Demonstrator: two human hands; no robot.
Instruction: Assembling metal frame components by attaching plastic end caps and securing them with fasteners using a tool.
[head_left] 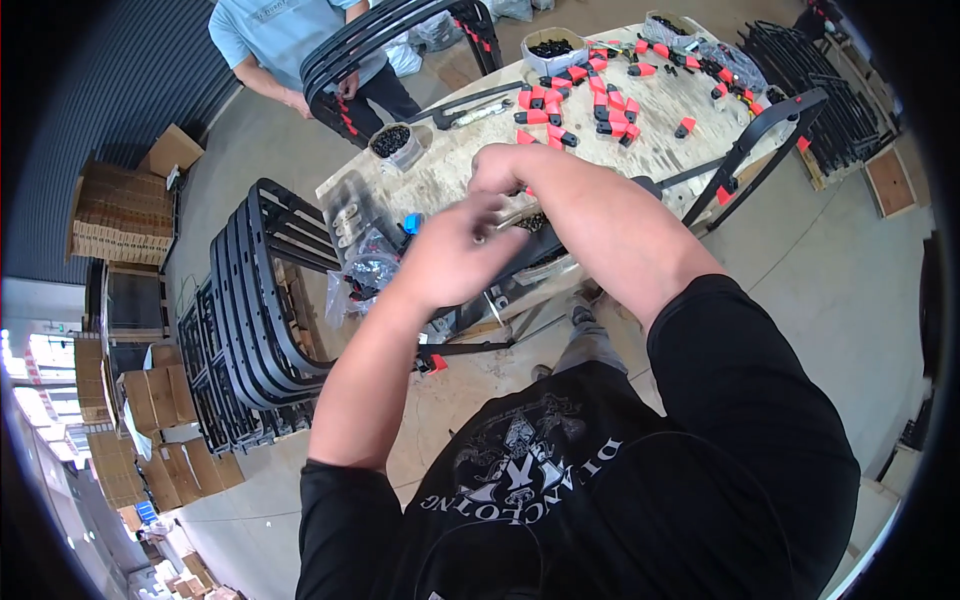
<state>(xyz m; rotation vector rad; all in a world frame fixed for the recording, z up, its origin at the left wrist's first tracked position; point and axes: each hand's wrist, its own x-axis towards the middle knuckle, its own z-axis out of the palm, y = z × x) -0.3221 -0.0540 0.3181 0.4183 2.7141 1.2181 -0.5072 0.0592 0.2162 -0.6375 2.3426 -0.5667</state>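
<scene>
Over the near edge of the workbench, my left hand [462, 252] is smeared by motion; a small shiny bit shows by its fingers, too blurred to name. Just beyond it, my right hand [500, 168] is closed, with the fingers curled under and whatever they hold hidden. Beneath both hands runs a black metal tube frame [535, 250], partly covered by my arms. A container of small brass-coloured fasteners [535, 222] shows between my forearms. Left of my left hand are a blue object [412, 223] and a clear plastic bag [372, 268].
Red-and-black plastic end pieces [610, 105] lie scattered on the wooden bench [470, 150]. Tubs of black parts [553, 48] [395, 143] stand on it. Stacked black frames [265, 300] stand at left, more [815, 100] at far right. A co-worker [300, 50] stands beyond the bench.
</scene>
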